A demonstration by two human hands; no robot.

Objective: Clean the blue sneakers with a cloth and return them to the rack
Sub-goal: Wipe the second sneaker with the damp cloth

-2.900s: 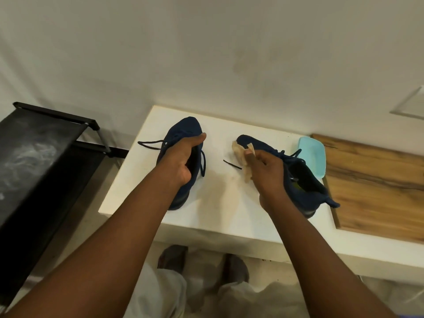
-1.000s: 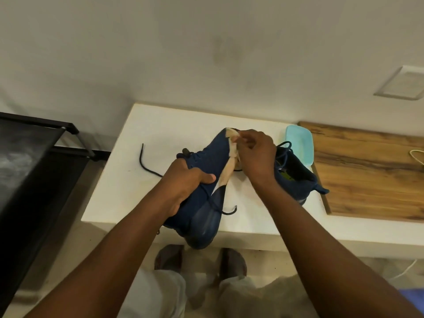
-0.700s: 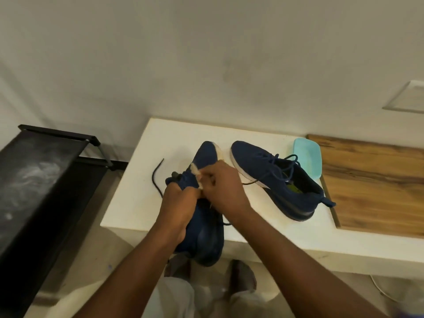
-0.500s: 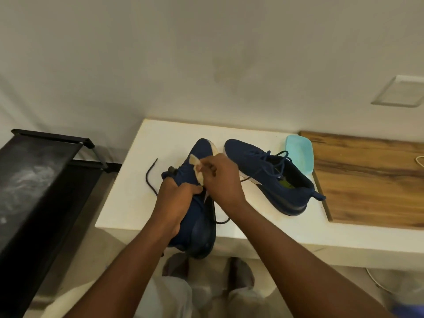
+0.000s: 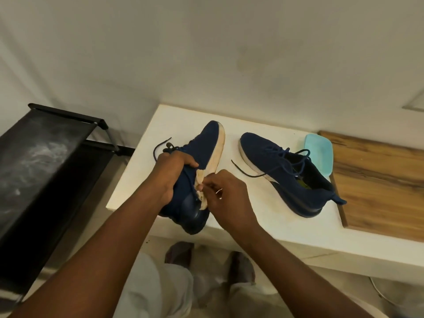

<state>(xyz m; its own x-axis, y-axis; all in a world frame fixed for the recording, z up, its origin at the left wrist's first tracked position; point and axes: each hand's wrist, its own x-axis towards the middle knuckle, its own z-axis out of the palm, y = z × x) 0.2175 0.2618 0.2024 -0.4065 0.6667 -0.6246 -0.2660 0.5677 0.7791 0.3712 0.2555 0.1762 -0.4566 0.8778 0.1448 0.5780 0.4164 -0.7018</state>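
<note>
Head view: cloth (image 5: 200,179) against a blue sneaker held at the table's (image 5: 140,177) near edge

Nearest the camera are pale trousers (image 5: 158,292) and two feet on the floor below the white table. Both forearms reach forward. The left hand (image 5: 171,177) has its fingers curled round the upper of the held sneaker (image 5: 207,145), by the laces. This shoe is tilted on its side, its pale sole facing right, its heel past the table's front edge and its toe pointing away. The right hand (image 5: 229,193) pinches a small beige cloth and holds it against the shoe's side, near the heel end of the sole. Further right, the second sneaker (image 5: 286,177) sits upright on the table, apart from the first, one lace trailing toward it. Behind its collar lies a light-blue plastic dish (image 5: 320,154), touching a wooden board (image 5: 378,187). The black shoe rack (image 5: 46,157) stands left of the table, against the white wall
</note>
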